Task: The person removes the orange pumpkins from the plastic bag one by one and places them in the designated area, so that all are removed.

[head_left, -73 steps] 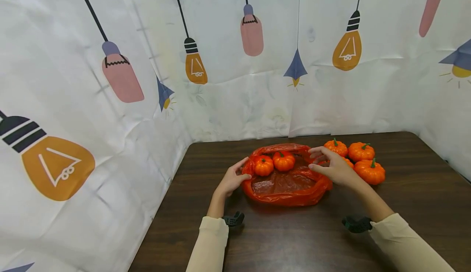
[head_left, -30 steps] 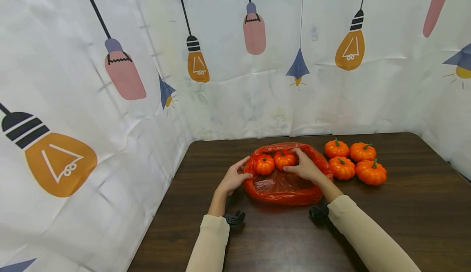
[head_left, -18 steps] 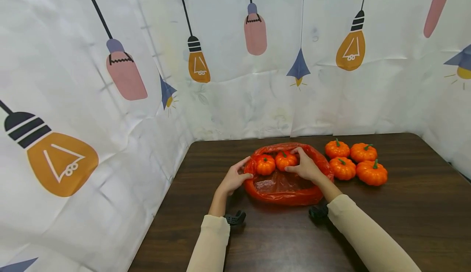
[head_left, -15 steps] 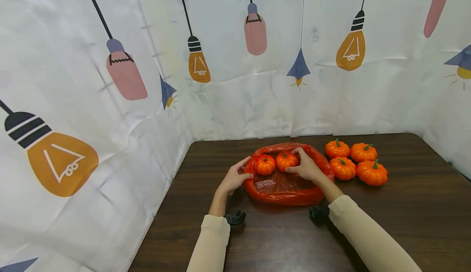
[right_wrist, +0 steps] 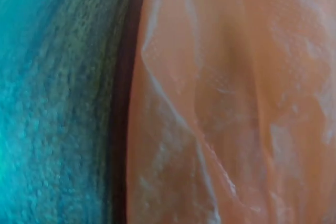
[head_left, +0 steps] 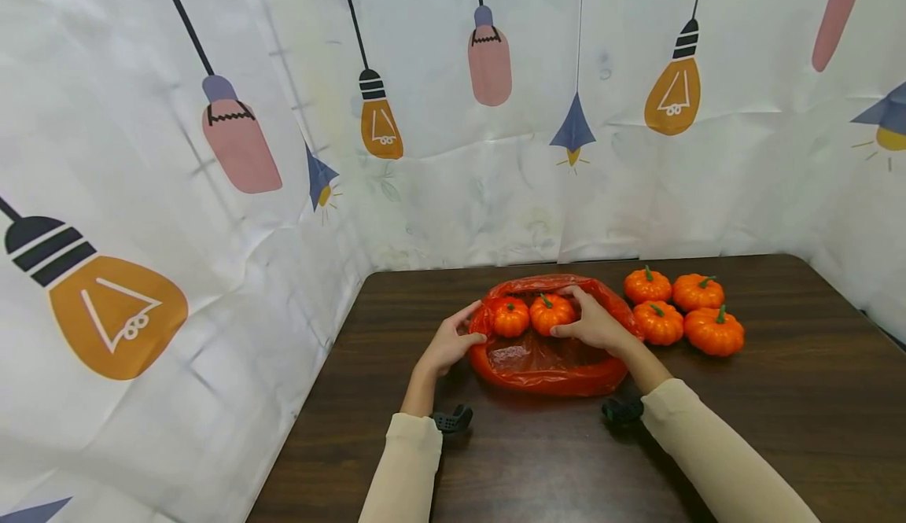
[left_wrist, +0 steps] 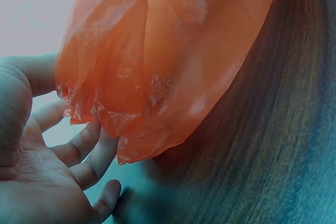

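Observation:
An open red plastic bag (head_left: 559, 381) lies on the table with two small orange pumpkins inside. At its left edge my left hand (head_left: 447, 344) holds the rim; in the left wrist view the thumb lies on one side of the plastic (left_wrist: 157, 66) and fingers on the other. My right hand (head_left: 598, 325) reaches over the bag's right side and grips the right pumpkin (head_left: 551, 315), thumb in front and fingers behind. Beside it, the left pumpkin (head_left: 510, 318) is untouched. The right wrist view shows only bag plastic (right_wrist: 236, 103) and table, with no hand visible.
Several orange pumpkins (head_left: 713, 333) with green stems stand grouped right of the bag. The dark wooden table (head_left: 524, 460) backs onto a white wall cloth (head_left: 467, 216) printed with lamps.
My right hand has come from the bag's right edge to the right pumpkin. Since half a second ago, hand and pumpkin have shifted slightly toward me. The left hand stays on the rim.

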A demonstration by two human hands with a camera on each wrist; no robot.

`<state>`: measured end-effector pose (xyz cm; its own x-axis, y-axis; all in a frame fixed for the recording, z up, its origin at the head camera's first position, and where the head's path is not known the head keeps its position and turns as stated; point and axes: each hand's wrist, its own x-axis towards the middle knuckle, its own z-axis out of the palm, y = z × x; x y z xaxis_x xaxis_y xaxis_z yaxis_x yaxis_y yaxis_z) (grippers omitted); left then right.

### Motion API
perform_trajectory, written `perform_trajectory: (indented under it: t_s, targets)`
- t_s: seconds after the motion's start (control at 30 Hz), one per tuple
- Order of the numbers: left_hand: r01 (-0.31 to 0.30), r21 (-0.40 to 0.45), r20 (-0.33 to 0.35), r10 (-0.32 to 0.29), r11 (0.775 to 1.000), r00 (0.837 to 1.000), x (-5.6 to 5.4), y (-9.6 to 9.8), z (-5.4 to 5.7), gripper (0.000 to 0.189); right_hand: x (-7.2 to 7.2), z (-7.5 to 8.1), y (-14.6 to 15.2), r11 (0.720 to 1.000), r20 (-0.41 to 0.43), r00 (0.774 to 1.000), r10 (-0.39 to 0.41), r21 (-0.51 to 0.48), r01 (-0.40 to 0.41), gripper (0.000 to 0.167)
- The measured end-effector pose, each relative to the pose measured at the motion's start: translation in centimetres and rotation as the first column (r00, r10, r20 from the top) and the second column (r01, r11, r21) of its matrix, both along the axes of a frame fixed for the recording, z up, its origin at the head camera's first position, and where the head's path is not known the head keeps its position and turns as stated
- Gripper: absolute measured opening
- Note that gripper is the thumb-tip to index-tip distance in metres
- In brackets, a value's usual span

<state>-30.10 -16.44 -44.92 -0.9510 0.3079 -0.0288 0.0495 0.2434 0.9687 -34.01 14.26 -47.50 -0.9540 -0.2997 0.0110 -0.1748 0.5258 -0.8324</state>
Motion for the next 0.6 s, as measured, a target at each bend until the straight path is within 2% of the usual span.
perform_trajectory:
  t_s: [0.37, 0.6]
  targets:
    - [0.004, -0.017, -0.007, -0.004, 1.000, 1.000, -0.1, 0.0, -0.2, 0.071, 0.3, 0.1, 1.0, 0.996, 0.027, 0.998, 0.059, -0.072, -0.057, 0.084]
    - [0.015, -0.014, -0.006, -0.015, 1.000, 1.000, -0.2, -0.1, -0.2, 0.071, 1.0, 0.8, 1.3, 0.993, 0.031, 0.997, 0.066, -0.100, -0.062, 0.084]
